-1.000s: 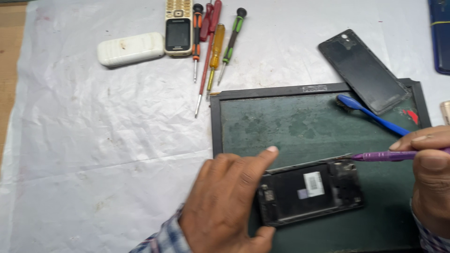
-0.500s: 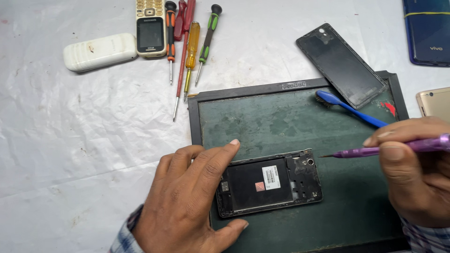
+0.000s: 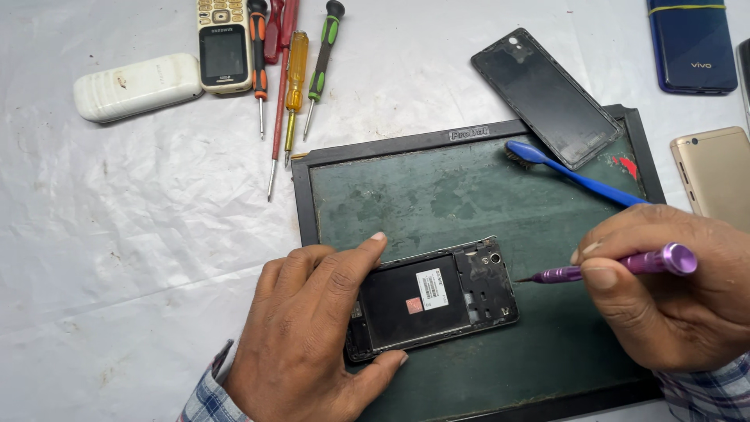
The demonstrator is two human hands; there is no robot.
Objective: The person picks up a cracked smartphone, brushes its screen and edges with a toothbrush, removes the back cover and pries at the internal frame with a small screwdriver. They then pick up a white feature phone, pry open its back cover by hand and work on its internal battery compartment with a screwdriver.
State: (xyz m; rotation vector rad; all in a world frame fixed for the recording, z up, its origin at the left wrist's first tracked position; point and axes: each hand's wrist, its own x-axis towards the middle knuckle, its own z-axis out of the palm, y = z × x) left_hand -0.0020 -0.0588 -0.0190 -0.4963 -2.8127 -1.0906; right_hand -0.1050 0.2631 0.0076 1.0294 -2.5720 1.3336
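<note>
At the far left the bench (image 3: 94,234), under a wrinkled white sheet, lies bare from the left edge across to the mat, with open room there. Along the top edge sit a white phone (image 3: 137,86) face down, a keypad phone (image 3: 223,45) and a row of screwdrivers (image 3: 291,74), their tips pointing down toward the dark work mat (image 3: 437,187), stopping just short of its upper left corner.

The left hand (image 3: 312,336) lies flat with fingers together, palm pressing down the left end of the opened phone (image 3: 433,297), thumb hooked under its lower edge. This phone rests on the mat's lower middle, well inside the raised rim, with bare mat above it and to its right.

A blue brush (image 3: 574,176) lies slanted across the mat's upper right, its head just beside a black back cover (image 3: 547,98) that overhangs the mat's top rim.

The right hand (image 3: 672,297) pinches a purple screwdriver (image 3: 617,267) between thumb and fingers, its tip near the phone's right end without touching. Beyond the right rim lie a gold phone (image 3: 715,176) and a blue phone (image 3: 691,43).
</note>
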